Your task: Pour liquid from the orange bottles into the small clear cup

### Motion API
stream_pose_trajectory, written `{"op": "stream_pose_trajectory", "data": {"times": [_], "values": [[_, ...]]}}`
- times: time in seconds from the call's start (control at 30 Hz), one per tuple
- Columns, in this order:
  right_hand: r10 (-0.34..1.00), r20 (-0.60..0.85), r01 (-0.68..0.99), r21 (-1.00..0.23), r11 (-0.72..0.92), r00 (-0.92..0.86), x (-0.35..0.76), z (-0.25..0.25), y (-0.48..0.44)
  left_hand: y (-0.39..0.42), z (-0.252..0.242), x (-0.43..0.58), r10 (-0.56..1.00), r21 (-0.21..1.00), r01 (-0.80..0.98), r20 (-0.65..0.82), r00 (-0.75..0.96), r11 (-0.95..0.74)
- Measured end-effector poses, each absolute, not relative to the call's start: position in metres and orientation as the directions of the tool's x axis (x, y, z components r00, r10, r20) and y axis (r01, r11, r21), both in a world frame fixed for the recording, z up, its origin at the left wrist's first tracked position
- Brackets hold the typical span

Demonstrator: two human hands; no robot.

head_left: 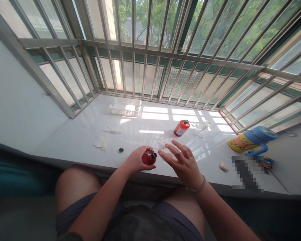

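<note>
My left hand (137, 159) is wrapped round a small dark-red bottle (148, 158) at the front of the white sill. The bottle's narrow neck points up and to the right, and no cap shows on it. Just right of the bottle, my right hand (182, 160) hovers with fingers spread, apparently holding nothing. Partly behind those fingers lies a clear, flat object (163, 144), too faint to name. A round black cap (121, 150) rests on the sill to the left. Beyond my right hand stands an orange-red bottle (181, 128) with a dark cap and a pale label.
A white perforated basket (125, 107) sits at the back near the barred window. Crumpled white tissues (101, 144) lie at left, with clear plastic (203, 127) at right. A blue-and-yellow flask (251, 140) leans near the right wall, beside a beige lump (223, 166) and a blurred-out dark object (248, 174).
</note>
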State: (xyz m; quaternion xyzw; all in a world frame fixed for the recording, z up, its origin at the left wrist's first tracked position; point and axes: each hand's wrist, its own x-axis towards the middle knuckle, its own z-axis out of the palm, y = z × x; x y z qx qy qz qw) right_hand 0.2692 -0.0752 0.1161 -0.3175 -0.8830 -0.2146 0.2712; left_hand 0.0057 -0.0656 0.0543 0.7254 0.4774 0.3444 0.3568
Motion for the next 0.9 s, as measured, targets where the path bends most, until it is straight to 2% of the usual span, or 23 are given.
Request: {"op": "stream_pose_trajectory", "data": {"times": [0.17,0.9], "values": [[0.418,0.601,0.66,0.258,0.705,-0.681,0.269,0.12,-0.074,-0.065,0.052,0.005,0.94,0.849,0.445,0.157,0.303,-0.285],[0.324,0.595,0.584,0.315,0.748,-0.736,0.265,0.137,-0.07,-0.063,0.046,0.004,0.938,0.854,0.435,0.16,0.306,-0.287]]}}
